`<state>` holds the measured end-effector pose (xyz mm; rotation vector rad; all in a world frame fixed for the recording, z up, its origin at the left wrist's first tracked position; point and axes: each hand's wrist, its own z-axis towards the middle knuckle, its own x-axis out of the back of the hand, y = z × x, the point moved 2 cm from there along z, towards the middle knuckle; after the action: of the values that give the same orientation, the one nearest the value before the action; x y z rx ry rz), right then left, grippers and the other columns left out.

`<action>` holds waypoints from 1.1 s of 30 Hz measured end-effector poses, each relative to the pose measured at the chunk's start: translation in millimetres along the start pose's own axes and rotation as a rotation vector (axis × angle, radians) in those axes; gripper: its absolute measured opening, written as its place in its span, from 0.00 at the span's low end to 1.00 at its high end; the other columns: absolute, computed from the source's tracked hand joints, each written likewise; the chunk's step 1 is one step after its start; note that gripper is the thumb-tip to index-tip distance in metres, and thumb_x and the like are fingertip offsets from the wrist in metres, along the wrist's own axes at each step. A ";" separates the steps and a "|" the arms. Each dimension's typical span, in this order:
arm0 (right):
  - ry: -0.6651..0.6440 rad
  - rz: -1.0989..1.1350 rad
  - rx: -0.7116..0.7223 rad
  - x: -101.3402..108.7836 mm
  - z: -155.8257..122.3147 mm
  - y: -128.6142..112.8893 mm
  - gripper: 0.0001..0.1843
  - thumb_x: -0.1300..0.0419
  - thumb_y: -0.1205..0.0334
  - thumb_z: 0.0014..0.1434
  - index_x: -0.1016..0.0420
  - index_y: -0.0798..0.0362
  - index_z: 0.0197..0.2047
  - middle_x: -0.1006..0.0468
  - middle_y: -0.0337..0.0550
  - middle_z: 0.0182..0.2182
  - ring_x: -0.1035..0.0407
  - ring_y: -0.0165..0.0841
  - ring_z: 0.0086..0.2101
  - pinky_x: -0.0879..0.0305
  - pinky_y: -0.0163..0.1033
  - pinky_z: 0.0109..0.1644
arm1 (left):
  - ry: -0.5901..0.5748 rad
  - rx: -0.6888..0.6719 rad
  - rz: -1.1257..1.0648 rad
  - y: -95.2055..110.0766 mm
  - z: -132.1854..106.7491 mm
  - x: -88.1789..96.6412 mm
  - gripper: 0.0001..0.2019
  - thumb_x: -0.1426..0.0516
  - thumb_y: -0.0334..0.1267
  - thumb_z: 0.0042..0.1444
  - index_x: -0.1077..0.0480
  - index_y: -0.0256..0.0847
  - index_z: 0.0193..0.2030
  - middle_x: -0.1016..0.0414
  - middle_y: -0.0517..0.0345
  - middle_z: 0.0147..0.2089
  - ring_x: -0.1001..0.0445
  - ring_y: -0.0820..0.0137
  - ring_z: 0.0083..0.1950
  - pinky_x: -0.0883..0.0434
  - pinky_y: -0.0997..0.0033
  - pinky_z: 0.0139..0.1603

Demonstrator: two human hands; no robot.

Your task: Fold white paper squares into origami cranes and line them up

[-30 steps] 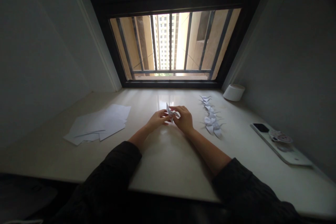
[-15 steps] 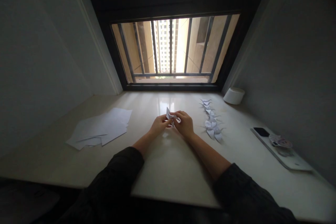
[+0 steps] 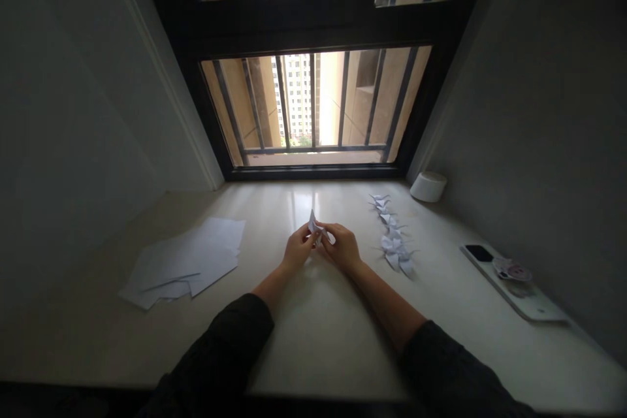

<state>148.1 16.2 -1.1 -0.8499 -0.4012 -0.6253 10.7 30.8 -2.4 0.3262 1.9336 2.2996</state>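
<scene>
A small piece of folded white paper [image 3: 312, 222] is pinched between both hands over the middle of the sill, one pointed tip standing up. My left hand [image 3: 298, 247] grips it from the left, fingers closed. From the other side my right hand [image 3: 344, 247] pinches it, index finger bent over near the paper's edge. The lower part of the folded paper is partly hidden by the fingers. Right of my hands lies a row of several folded paper cranes [image 3: 392, 245], with thin points sticking out sideways.
Loose white paper sheets [image 3: 196, 255] lie overlapped on the left of the pale windowsill [image 3: 313, 339]. At the right rest a phone [image 3: 514, 284] with a round grip on its back and a white round object [image 3: 428, 187] by the wall. A barred window [image 3: 313, 104] stands behind.
The camera view has tilted, so the sill and window sit slightly lower. Both hands keep hold of the folded paper, with fingers shifted a little and its tip more upright.
</scene>
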 end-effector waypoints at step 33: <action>0.048 0.242 -0.073 2.0 11.7 11.0 0.09 0.40 0.60 0.56 0.22 0.44 0.41 0.20 0.40 0.36 0.27 0.34 0.35 0.31 0.40 0.41 | 0.003 0.089 -0.078 0.2 9.8 17.4 0.26 0.38 0.47 0.47 0.33 0.40 0.53 0.25 0.51 0.44 0.23 0.64 0.38 0.26 0.66 0.39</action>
<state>155.8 30.2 0.8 -0.9350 -0.2286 -0.4374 -3.8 44.2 0.9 0.2522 2.0164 2.1723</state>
